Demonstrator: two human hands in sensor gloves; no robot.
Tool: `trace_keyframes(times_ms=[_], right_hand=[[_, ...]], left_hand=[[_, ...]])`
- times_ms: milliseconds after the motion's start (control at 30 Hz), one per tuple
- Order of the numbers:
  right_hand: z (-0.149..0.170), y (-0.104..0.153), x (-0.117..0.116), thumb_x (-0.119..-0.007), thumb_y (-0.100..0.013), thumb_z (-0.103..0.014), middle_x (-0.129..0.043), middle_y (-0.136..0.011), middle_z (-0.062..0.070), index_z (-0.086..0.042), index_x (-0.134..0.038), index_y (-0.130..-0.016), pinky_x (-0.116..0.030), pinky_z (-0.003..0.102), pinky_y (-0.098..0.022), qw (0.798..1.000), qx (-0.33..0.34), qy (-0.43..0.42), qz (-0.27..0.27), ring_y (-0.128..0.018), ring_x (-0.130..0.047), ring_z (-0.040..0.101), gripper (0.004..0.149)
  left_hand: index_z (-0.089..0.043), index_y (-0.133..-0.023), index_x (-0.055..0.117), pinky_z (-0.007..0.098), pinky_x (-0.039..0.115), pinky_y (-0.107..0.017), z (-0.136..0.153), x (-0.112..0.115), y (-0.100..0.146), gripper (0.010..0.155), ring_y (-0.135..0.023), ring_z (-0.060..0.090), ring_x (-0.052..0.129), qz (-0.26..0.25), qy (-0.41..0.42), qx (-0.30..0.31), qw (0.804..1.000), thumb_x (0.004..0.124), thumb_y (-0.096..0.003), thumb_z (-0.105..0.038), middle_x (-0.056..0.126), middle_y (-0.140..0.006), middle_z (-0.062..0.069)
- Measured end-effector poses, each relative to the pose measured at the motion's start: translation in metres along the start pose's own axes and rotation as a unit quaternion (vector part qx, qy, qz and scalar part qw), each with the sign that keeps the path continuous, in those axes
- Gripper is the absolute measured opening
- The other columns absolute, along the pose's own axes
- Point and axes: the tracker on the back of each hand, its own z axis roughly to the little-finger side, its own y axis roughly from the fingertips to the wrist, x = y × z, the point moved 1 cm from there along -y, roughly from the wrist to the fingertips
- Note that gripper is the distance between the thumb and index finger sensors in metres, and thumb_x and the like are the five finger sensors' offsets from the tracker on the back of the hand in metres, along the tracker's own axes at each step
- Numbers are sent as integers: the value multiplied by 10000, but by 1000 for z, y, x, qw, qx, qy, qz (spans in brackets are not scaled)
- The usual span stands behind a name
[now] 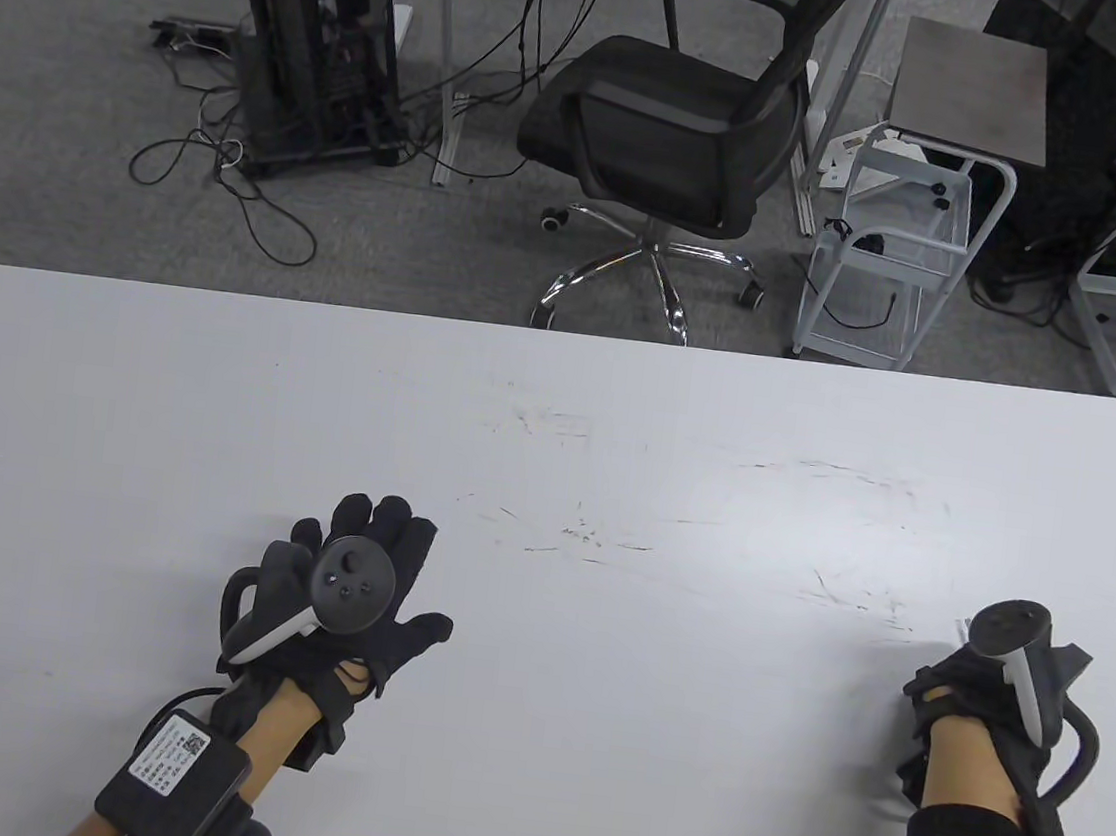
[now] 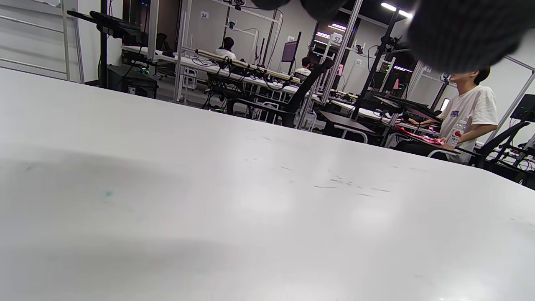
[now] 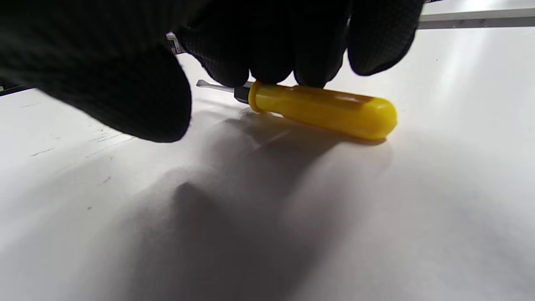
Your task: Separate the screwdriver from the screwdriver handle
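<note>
A screwdriver with a yellow handle [image 3: 330, 110] and a thin metal shaft [image 3: 215, 85] lies flat on the white table [image 1: 618, 425], in one piece. My right hand [image 1: 950, 684] hovers over it at the table's right. Its fingertips [image 3: 271, 54] touch the top of the handle near the black collar. The thumb [image 3: 138, 96] stays apart on the near side. In the table view the hand hides the screwdriver. My left hand [image 1: 370, 568] rests flat on the table at the lower left, fingers spread and empty; its fingers [image 2: 459, 33] show at the top of the left wrist view.
The table's far edge [image 1: 567, 335] runs across the middle of the table view. Beyond it on the floor stand a black office chair [image 1: 670, 139], a computer tower [image 1: 320, 29] with cables, and a white wire cart [image 1: 900, 246].
</note>
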Motion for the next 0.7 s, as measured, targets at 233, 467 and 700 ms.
trace_keyframes(times_ms=[233, 467, 700], right_hand=[[8, -2, -1, -898, -545, -322, -555, -1069, 113, -105, -609, -1059, -679, 577, -673, 999, -24, 5, 30, -914, -703, 463, 628], [15, -5, -4, -891, -544, -278, -649, -1010, 101, -157, -584, -1076, -780, 534, -599, 998, -48, 21, 46, -814, -820, 437, 626], [16, -3, -3, -902, -540, -265, -672, -995, 98, -145, -572, -1085, -817, 510, -575, 997, -49, 19, 54, -782, -850, 420, 648]], left_hand=[[-368, -1118, 333, 671, 246, -792, 0, 0, 0, 897, -1167, 395, 213, -1, -2, -2, 1000, 762, -402, -697, 238, -1190, -46], [-366, -1117, 339, 670, 251, -793, 1, -1, 0, 894, -1167, 395, 223, -3, -4, -6, 1000, 767, -403, -692, 242, -1189, -46], [-362, -1117, 342, 670, 255, -792, 1, -1, 0, 896, -1167, 397, 231, -3, -4, -8, 1000, 772, -403, -689, 245, -1189, -43]])
